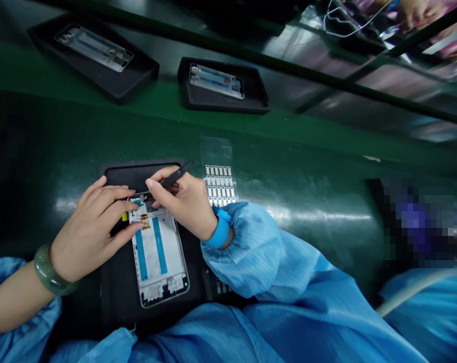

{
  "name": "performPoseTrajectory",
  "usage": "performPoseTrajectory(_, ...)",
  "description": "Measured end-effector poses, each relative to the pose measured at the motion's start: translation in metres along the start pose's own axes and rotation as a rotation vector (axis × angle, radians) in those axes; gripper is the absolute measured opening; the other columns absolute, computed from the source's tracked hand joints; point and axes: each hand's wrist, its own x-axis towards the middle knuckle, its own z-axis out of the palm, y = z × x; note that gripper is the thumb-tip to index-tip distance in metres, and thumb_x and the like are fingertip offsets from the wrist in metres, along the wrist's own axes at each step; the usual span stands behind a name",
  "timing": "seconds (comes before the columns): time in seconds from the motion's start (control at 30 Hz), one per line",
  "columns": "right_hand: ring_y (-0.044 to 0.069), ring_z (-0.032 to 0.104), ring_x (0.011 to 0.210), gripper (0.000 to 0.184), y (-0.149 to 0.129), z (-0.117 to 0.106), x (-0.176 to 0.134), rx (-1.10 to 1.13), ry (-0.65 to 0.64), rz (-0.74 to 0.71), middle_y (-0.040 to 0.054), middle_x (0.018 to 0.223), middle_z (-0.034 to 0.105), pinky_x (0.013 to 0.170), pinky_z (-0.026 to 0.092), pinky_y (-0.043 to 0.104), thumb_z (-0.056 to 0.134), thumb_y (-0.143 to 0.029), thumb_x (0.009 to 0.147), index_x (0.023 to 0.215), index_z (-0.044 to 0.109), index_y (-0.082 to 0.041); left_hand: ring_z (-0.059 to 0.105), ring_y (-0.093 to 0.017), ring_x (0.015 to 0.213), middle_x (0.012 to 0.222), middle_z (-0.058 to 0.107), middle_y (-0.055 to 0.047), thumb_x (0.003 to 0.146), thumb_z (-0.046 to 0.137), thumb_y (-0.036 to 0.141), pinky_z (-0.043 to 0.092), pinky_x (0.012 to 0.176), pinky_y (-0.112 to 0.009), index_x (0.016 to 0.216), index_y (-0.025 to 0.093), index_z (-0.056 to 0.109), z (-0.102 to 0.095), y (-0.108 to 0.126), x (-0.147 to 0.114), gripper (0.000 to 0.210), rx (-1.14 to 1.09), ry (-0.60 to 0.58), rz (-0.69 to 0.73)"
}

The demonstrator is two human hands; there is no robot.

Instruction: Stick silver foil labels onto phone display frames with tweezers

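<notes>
A phone frame [149, 247] with blue strips lies in a black tray [115, 297] in front of me. My left hand [96, 227] rests at its upper left, fingers spread and fingertips touching the edge and the area near a small orange flex cable [147, 223]. Black tweezers [177, 174] are pinched in my right hand [186, 201], over the upper end of the frame. Their tips are partly hidden by my fingers. A bit of yellow [124, 217] shows beside the frame, under my left fingers.
Right of the tray lies a clear sheet [217, 148] bearing rows of small pale stickers [220, 184]. Farther back, two black trays [118, 91] [224, 105] each hold a phone frame. Beyond a dark rail [289, 68], another person's hands [417, 12] show at top right. Blue fabric [433, 302] is at lower right.
</notes>
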Motion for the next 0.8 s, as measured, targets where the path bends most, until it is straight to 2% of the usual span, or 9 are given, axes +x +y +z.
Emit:
performPoseTrajectory(0.2, 0.010, 0.064, 0.063, 0.015, -0.002, -0.001, -0.001, -0.196, 0.018, -0.134, -0.0036, 0.071, 0.066, 0.061, 0.048, 0.021, 0.054, -0.035, 0.084, 0.082, 0.059, -0.020, 0.053, -0.024, 0.110, 0.110, 0.058, -0.008, 0.082, 0.057, 0.036, 0.028, 0.108, -0.051, 0.102, 0.018, 0.057, 0.000, 0.001, 0.001, 0.027, 0.001, 0.004, 0.002)
performPoseTrajectory(0.37, 0.009, 0.064, 0.075, 0.013, -0.002, 0.002, -0.007, -0.374, 0.046, -0.399, -0.0008, 0.081, 0.068, 0.067, 0.048, 0.020, 0.053, -0.030, 0.086, 0.084, 0.060, -0.020, 0.054, -0.023, 0.108, 0.108, 0.058, -0.008, 0.082, 0.056, 0.036, 0.029, 0.107, -0.051, 0.099, 0.018, 0.056, 0.000, 0.001, 0.001, 0.024, 0.012, 0.014, 0.011)
performPoseTrajectory(0.6, 0.011, 0.064, 0.075, 0.014, -0.002, 0.000, -0.015, -0.542, -0.121, -0.615, 0.0013, 0.082, 0.067, 0.067, 0.050, 0.023, 0.048, -0.018, 0.088, 0.084, 0.061, -0.019, 0.054, -0.023, 0.107, 0.107, 0.058, -0.010, 0.083, 0.055, 0.031, 0.029, 0.107, -0.051, 0.090, 0.015, 0.055, -0.001, 0.002, 0.002, 0.017, 0.021, 0.006, 0.016)
performPoseTrajectory(0.7, 0.012, 0.064, 0.073, 0.008, -0.001, -0.001, -0.013, -0.413, -0.018, -0.574, 0.0017, 0.079, 0.067, 0.066, 0.051, 0.024, 0.054, -0.020, 0.085, 0.083, 0.061, -0.018, 0.053, -0.023, 0.109, 0.108, 0.057, -0.010, 0.083, 0.056, 0.031, 0.029, 0.107, -0.050, 0.093, 0.015, 0.055, -0.001, 0.002, 0.001, 0.019, 0.036, 0.013, 0.035)
performPoseTrajectory(0.8, 0.010, 0.064, 0.068, 0.010, -0.001, -0.002, -0.006, -0.142, 0.127, -0.312, 0.0004, 0.077, 0.065, 0.061, 0.053, 0.022, 0.059, -0.028, 0.082, 0.081, 0.059, -0.019, 0.052, -0.023, 0.110, 0.110, 0.057, -0.008, 0.084, 0.055, 0.032, 0.029, 0.107, -0.050, 0.104, 0.017, 0.056, 0.000, 0.002, 0.001, 0.025, 0.066, -0.003, 0.051)
